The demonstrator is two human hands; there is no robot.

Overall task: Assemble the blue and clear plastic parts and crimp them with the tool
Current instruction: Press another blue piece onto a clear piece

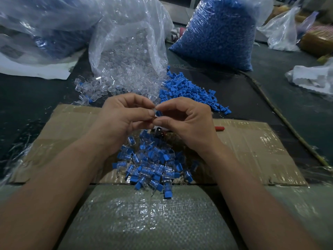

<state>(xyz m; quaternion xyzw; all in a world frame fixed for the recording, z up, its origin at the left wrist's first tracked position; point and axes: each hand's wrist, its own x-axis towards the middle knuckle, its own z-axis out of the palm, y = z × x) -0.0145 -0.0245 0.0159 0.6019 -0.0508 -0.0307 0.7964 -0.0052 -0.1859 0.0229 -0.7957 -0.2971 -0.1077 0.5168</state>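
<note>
Head view: the left grip (pixel 124 114) and right grip (pixel 187 121) meet fingertip to fingertip above the cardboard sheet (pixel 252 150); the left grip pinches a small clear part (pixel 154 110), the right grip pinches a blue part (pixel 158 113), and the two parts touch between the thumbs. At 6 o'clock from the grips lies a heap of joined blue-and-clear pieces (pixel 151 168), spilling onto a woven sack (pixel 144 213); the tool (pixel 159 131) lies just under the right grip, its red handle (pixel 219 128) showing at 3 o'clock. At 1 o'clock lies a pile of loose blue parts (pixel 189 89); at 12 o'clock an open bag of clear parts (pixel 126 51); further off at 1 o'clock a full bag of blue parts (pixel 219 31).
</note>
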